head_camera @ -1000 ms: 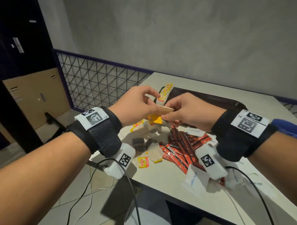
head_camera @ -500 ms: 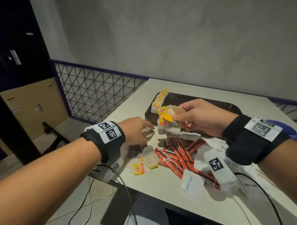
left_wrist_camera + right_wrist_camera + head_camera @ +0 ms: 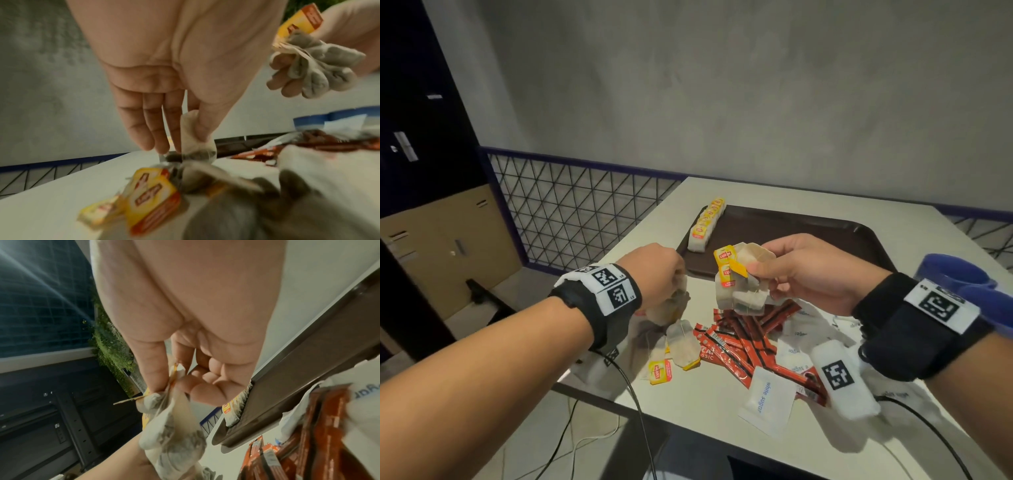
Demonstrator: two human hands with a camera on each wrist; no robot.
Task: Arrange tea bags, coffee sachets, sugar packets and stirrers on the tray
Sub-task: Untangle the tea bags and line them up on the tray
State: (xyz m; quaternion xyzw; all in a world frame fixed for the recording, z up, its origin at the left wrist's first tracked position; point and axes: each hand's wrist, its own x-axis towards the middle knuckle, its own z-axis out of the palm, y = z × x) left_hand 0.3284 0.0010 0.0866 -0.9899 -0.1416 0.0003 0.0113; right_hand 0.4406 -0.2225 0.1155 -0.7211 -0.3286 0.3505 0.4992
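A dark brown tray (image 3: 808, 236) lies at the table's far side, a row of yellow-tagged tea bags (image 3: 707, 224) along its left edge. My right hand (image 3: 763, 274) pinches a bunch of tea bags (image 3: 739, 284) (image 3: 172, 434) in the air just in front of the tray. My left hand (image 3: 671, 281) (image 3: 185, 142) pinches one tea bag (image 3: 195, 139) between thumb and finger, low over loose tea bags (image 3: 681, 342) at the table's left edge. Red coffee sachets (image 3: 743, 339) and white sugar packets (image 3: 767, 399) lie heaped in the middle.
The table's near edge (image 3: 654, 411) and left edge are close to the heap, with floor and cables below. A blue object (image 3: 962, 274) sits at the right, by the tray. A metal lattice railing (image 3: 571, 212) runs behind the table's left side.
My hands parted: the left one dropped to the loose tea bags at the table's left and pinched one. The right one stayed up with its bunch of tea bags.
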